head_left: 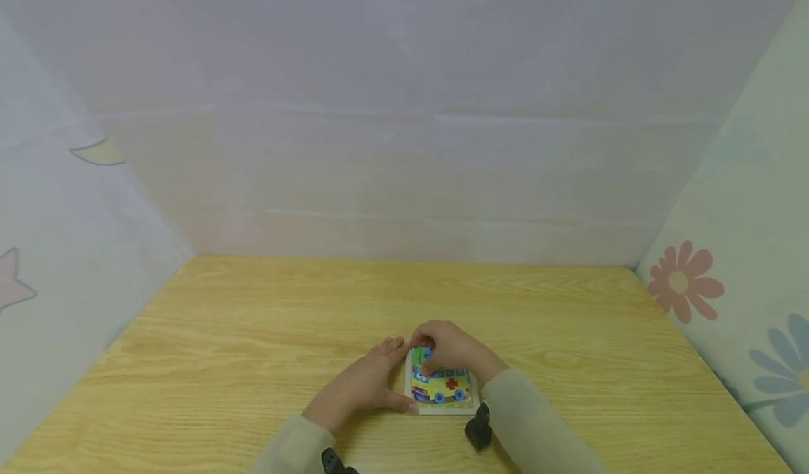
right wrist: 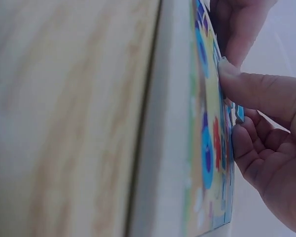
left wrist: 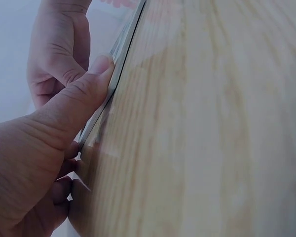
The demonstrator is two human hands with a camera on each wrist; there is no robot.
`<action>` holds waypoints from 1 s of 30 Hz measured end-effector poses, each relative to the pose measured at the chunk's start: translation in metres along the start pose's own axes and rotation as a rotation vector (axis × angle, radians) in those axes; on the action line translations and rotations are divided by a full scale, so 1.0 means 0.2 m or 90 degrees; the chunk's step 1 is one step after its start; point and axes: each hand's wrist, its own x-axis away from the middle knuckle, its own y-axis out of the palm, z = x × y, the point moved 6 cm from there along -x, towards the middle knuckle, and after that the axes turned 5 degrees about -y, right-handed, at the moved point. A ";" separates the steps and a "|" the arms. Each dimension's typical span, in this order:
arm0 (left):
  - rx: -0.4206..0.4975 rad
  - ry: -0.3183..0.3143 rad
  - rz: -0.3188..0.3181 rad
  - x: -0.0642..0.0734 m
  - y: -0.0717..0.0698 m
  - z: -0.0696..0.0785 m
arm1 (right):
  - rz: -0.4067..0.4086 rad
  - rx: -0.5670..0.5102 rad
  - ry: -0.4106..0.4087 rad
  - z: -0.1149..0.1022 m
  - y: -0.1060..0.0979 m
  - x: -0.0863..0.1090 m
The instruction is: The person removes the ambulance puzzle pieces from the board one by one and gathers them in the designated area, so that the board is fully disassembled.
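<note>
A small jigsaw puzzle board (head_left: pixel 442 411) with a pale border lies on the wooden table; its picture has a yellow ambulance (head_left: pixel 449 385) with a red cross and blue wheels. My right hand (head_left: pixel 451 346) arches over its upper part, covering some of the picture. Between that hand's thumb and fingers, the right wrist view shows a puzzle piece (right wrist: pixel 240 114) with a blue edge, tilted up from the picture. My left hand (head_left: pixel 366 383) rests along the board's left side with fingers extended. Its thumb (left wrist: pixel 101 64) presses on the border near the lower left corner.
The wooden table (head_left: pixel 253 319) reaches back to a pale cloth wall (head_left: pixel 404 179). Side walls carry printed flowers (head_left: pixel 679 281) on the right and a star (head_left: pixel 12 281) on the left. A black wrist device (head_left: pixel 478 428) hangs beneath the right sleeve.
</note>
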 end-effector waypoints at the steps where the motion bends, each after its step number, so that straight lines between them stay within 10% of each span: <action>1: 0.002 0.000 0.001 0.00 0.00 0.00 | -0.001 0.000 -0.001 0.00 0.00 0.00; 30: -0.014 0.013 0.011 -0.01 0.02 0.00 | 0.100 -0.203 0.024 0.15 -0.05 0.00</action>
